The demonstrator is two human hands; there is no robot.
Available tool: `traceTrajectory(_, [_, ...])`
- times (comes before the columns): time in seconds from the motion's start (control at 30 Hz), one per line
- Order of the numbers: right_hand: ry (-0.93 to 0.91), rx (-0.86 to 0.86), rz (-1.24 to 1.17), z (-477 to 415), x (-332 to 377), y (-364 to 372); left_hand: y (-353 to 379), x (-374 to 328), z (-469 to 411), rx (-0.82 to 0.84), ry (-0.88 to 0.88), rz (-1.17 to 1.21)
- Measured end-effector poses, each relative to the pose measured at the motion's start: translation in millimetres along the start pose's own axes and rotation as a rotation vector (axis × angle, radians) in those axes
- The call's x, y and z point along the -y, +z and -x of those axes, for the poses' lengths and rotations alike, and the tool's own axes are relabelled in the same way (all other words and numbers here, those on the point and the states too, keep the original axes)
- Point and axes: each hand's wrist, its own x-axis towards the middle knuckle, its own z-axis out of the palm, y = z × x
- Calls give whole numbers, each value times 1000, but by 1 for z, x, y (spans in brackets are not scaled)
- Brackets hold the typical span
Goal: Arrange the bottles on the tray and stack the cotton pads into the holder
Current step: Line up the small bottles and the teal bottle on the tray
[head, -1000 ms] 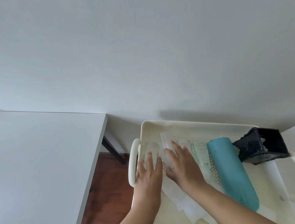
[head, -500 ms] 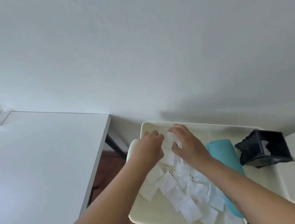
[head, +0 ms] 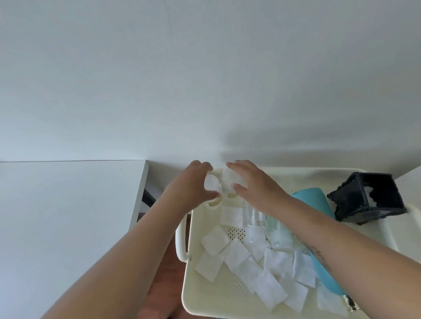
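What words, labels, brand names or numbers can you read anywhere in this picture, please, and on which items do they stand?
None can be read.
The clear bottles in the left hand and right hand: no label visible.
The teal bottle, the black holder, the cotton pads and the cream tray: no print shows.
A dark mark on the right forearm is too small and blurred to read.

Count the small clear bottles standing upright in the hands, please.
2: one small clear bottle in the left hand, one in the right hand, at the cream tray's far-left corner. Others may be hidden.
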Motion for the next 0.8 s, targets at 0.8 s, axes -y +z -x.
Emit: traceTrajectory(0.8, [91,-178,-158,11,-1,19,-1,28,-18,15,168,4])
